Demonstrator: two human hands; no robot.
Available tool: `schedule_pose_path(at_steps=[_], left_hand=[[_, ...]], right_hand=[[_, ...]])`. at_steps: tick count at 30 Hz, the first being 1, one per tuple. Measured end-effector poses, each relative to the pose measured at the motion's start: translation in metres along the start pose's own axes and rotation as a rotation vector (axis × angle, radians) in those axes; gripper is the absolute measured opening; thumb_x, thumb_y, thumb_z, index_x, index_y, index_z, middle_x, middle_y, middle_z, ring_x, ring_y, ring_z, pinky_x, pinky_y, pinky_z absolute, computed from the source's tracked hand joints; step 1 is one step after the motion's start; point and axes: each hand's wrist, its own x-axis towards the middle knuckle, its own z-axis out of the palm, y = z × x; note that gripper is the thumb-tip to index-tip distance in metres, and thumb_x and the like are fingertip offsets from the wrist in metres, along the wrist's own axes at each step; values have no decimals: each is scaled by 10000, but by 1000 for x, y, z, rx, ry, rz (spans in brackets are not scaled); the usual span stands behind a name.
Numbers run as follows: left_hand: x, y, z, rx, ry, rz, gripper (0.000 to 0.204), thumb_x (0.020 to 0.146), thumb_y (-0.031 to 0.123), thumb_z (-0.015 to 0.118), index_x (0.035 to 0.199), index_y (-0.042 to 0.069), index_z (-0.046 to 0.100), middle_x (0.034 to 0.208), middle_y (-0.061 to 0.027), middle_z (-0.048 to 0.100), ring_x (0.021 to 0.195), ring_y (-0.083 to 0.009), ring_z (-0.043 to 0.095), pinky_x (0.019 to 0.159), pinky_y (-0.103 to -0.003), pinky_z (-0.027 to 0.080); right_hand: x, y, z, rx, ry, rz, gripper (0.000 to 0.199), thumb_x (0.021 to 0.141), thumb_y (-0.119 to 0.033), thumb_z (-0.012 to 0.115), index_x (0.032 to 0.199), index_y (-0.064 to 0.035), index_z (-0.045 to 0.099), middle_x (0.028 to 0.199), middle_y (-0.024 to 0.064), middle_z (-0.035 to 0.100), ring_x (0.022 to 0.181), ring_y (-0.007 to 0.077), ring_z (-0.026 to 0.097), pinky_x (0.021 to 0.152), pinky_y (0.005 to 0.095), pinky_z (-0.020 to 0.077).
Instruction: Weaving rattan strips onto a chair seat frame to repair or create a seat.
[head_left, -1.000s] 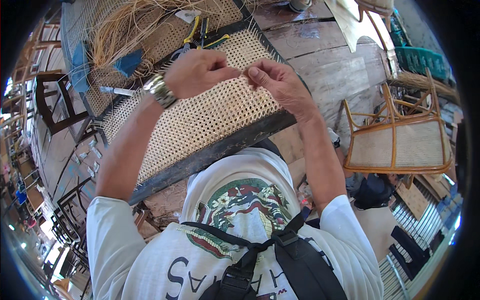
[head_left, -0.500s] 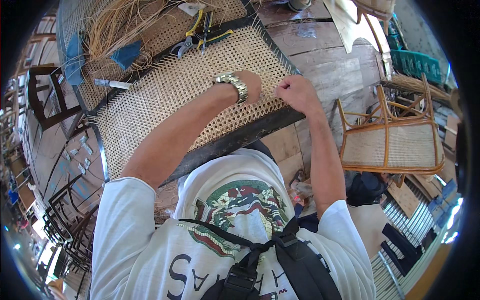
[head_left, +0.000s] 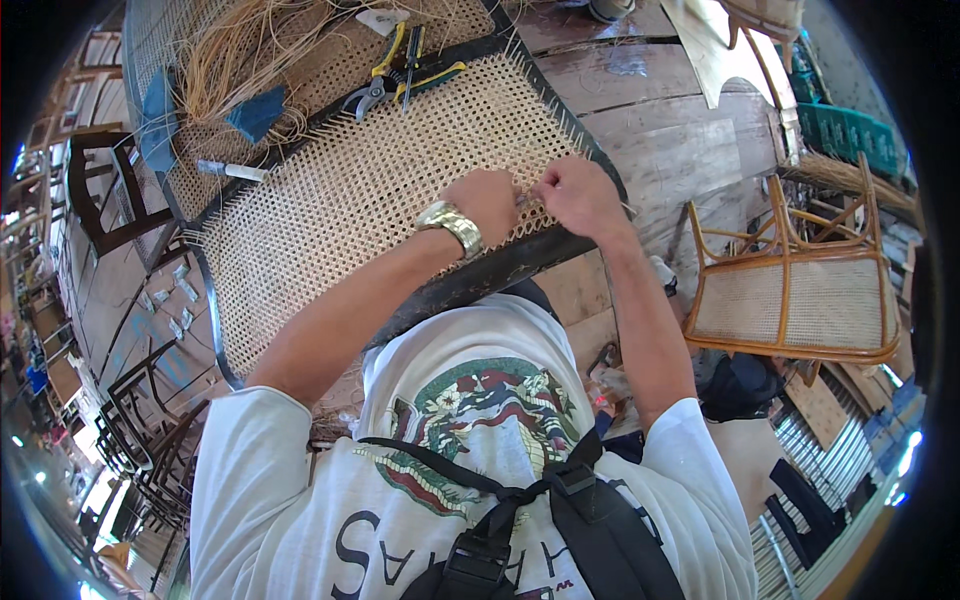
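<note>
A woven cane panel [head_left: 360, 190] is set in a dark frame [head_left: 520, 262] in front of me. My left hand [head_left: 484, 203], with a metal watch at the wrist, is closed low over the weave near the frame's near right part. Close beside it, my right hand [head_left: 580, 200] is closed with thumb and forefinger pinched at the weave near the right corner. The fingertips nearly meet. Whatever is between them is too small to make out. Short loose cane ends [head_left: 570, 125] stick up along the panel's right edge.
Yellow-handled pruning shears [head_left: 375, 92] and a thin screwdriver-like tool [head_left: 411, 65] lie on the far part. Behind them are loose cane strands [head_left: 235, 55], a blue cloth piece [head_left: 257, 113] and a white tube [head_left: 232, 170]. A cane-seated chair [head_left: 790, 305] lies at the right.
My left hand has come nearer to my body and slightly left. My right hand has shifted left, so the two hands are closer together. Both stay closed.
</note>
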Motion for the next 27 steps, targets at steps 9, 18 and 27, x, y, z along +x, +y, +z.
schedule_pose_path(at_steps=[9,18,27], left_hand=[[26,-29,-18,-145,-250,-19,520,914,523,561,719,70,724,647,-96,692,635,-212,695,659,-391,551],[-46,-86,-127,-63,21,-27,511,880,554,624,831,51,696,764,-121,690,695,-277,658,634,-406,506],[-3,-65,-39,-222,143,81,400,928,441,637,838,55,686,738,-123,681,660,-278,644,603,-421,481]], right_hand=[[-14,-22,0,0,56,-34,154,793,-213,683,845,-72,713,868,165,709,855,363,682,762,465,535],[6,-44,3,298,-58,-178,156,914,-193,672,975,-53,706,791,77,680,736,166,653,690,325,513],[21,-2,-12,586,-105,6,210,860,-193,711,875,17,718,728,30,670,674,95,585,648,273,487]])
